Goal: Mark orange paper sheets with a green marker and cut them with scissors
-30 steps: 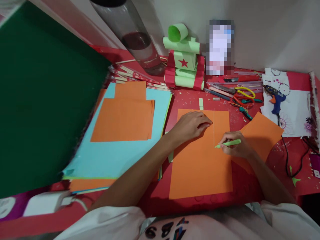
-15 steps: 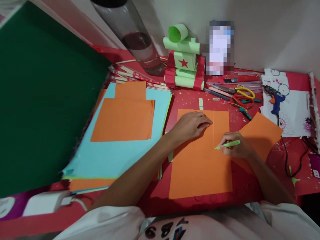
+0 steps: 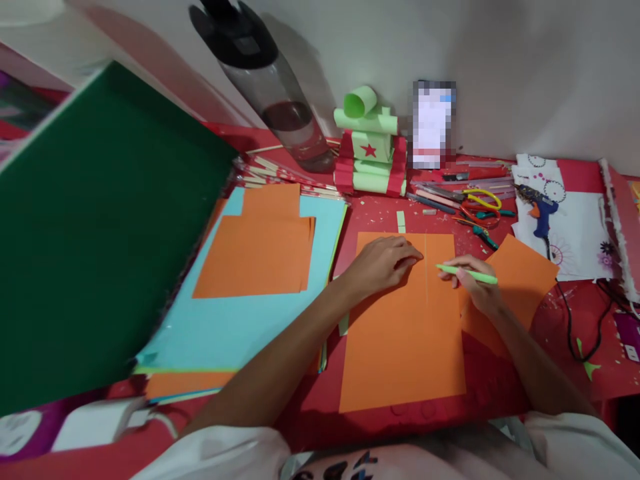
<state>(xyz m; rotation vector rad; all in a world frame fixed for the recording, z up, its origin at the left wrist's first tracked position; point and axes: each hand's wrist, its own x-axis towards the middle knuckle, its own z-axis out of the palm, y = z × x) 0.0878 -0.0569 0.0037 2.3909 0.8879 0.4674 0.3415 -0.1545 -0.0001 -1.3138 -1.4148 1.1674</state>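
Observation:
An orange paper sheet [image 3: 400, 347] lies on the red table with a thin pale line running down its upper right part. My left hand [image 3: 387, 261] rests on this sheet just left of the line, fingers together and laid on the paper, thumb slightly apart. Held between the fingers and thumb of my right hand [image 3: 473, 283] is a slim light green pen [image 3: 473, 273]. Its pointed tip is right of the line, seemingly lifted off the paper. Another orange piece [image 3: 525, 273] lies partly beneath my right hand and forearm.
Orange pieces [image 3: 255, 260] lie on light blue sheets [image 3: 215, 340] beside a dark green board [image 3: 100, 233]. Behind stand a bottle [image 3: 285, 113], a green-and-red paper model [image 3: 373, 150] and a phone [image 3: 433, 127]. Scissors [image 3: 480, 203] and a blue glue gun [image 3: 543, 213] lie right.
My right hand has moved the pen up and away from the line's lower end, turning its tip leftward. My left hand stays on the sheet. The view has tilted up slightly.

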